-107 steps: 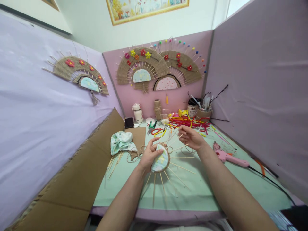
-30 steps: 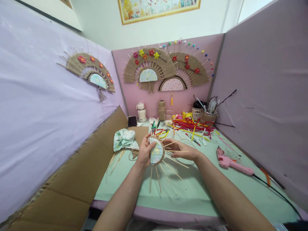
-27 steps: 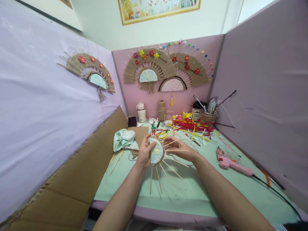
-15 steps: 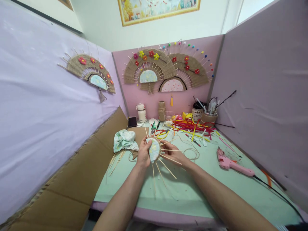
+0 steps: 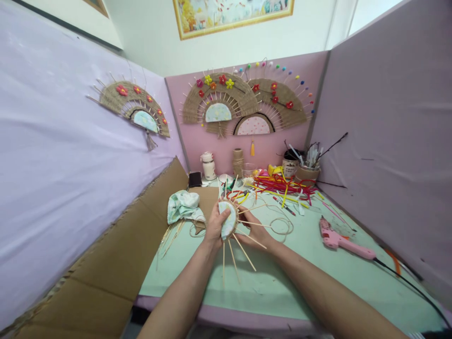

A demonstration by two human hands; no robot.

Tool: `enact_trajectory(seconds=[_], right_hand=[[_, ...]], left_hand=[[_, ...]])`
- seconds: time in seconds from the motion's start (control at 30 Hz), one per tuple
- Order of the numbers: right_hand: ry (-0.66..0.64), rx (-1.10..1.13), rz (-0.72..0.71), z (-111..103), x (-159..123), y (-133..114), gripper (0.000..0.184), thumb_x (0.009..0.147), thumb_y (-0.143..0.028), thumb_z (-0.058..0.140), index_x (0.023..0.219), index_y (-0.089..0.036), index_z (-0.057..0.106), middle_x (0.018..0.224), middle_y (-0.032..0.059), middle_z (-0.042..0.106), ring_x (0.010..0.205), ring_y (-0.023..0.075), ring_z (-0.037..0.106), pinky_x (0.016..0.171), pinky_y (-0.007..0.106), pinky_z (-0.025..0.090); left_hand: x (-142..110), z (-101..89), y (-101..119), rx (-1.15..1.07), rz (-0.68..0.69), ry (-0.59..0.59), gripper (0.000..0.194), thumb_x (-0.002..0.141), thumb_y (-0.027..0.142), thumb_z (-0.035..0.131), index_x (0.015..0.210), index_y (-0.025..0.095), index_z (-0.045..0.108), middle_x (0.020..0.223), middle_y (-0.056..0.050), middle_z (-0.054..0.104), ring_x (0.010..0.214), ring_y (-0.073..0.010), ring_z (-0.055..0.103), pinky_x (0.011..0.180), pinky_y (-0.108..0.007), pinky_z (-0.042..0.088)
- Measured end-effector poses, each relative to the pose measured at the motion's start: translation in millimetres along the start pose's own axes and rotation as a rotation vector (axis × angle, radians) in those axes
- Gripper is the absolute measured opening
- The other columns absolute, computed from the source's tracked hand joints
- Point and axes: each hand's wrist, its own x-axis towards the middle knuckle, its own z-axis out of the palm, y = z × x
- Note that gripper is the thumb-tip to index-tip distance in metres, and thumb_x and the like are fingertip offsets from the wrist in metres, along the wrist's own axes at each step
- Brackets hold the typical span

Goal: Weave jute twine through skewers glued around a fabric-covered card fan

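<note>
Nearest bit was the purple front edge of the green-covered tabletop (image 5: 300, 287), with both forearms reaching in over it. The left hand (image 5: 215, 223) was wrapped around the flat side of a half-round fabric piece (image 5: 228, 220), thumb pressed on its pale blue front, holding it up over the middle of the tabletop. Thin sticks (image 5: 245, 253) spread out from its curved edge like rays. The right hand (image 5: 258, 233) sat just behind those sticks, loosely curled, with the fingertips mostly hidden, so I couldn't tell if it had hold of anything.

Over to the right lay a pink glue gun (image 5: 335, 239), and a loose coil of twine (image 5: 282, 227) was just past the right hand. On the left, loose sticks (image 5: 172, 236) poked out by a crumpled green-and-white cloth (image 5: 181, 205).

Further back were a marker (image 5: 284, 205) and a messy heap of mostly red pipe cleaners (image 5: 282, 187), then a white bottle (image 5: 208, 167) and a twine spool (image 5: 238, 162) near the back panel (image 5: 215, 153). Flower-trimmed fans (image 5: 194, 106) hung on the panels, with a gold-framed picture (image 5: 233, 19) above.
</note>
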Motion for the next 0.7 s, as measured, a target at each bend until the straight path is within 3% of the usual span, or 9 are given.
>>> enact_trajectory(seconds=[0.17,0.33,0.53,0.7], right_hand=[[-0.004,-0.064,-0.052,1,-1,-2,0.081,0.068,-0.027,0.074,0.139,-0.026,0.034,0.133,0.0116,0.050,0.116,0.0261,0.054,0.096,0.040,0.046],[0.039,-0.233,-0.067,-1,-3,2,0.065,0.074,-0.029,0.068,0.133,-0.023,0.042,0.113,0.0101,0.060,0.091,0.0207,0.062,0.078,0.035,0.052],[0.131,-0.367,-0.133,-7,-2,-3,0.039,0.082,-0.029,0.059,0.120,-0.020,0.056,0.080,0.0040,0.062,0.064,0.0136,0.055,0.064,0.028,0.049],[0.218,-0.232,-0.095,-8,0,-7,0.022,0.087,-0.028,0.054,0.104,-0.020,0.064,0.094,0.0089,0.066,0.074,0.0152,0.061,0.062,0.026,0.050]], left_hand=[[-1,-1.5,0,-0.072,-0.159,-0.114,0.046,0.065,0.025,0.074,0.107,0.013,0.060,0.102,-0.011,0.069,0.084,-0.0195,0.067,0.073,-0.027,0.052],[0,-3.7,5,-0.104,-0.116,0.007,0.041,0.062,0.018,0.072,0.102,0.013,0.061,0.086,-0.007,0.071,0.074,-0.0179,0.067,0.068,-0.028,0.054],[-2,-8.7,10,-0.091,-0.068,0.061,0.047,0.057,0.022,0.078,0.100,0.013,0.061,0.074,-0.002,0.069,0.060,-0.0125,0.064,0.060,-0.022,0.051],[-5,-8.1,13,-0.066,-0.041,-0.026,0.048,0.057,0.023,0.079,0.100,0.013,0.063,0.086,-0.005,0.070,0.069,-0.0137,0.065,0.065,-0.023,0.051]])
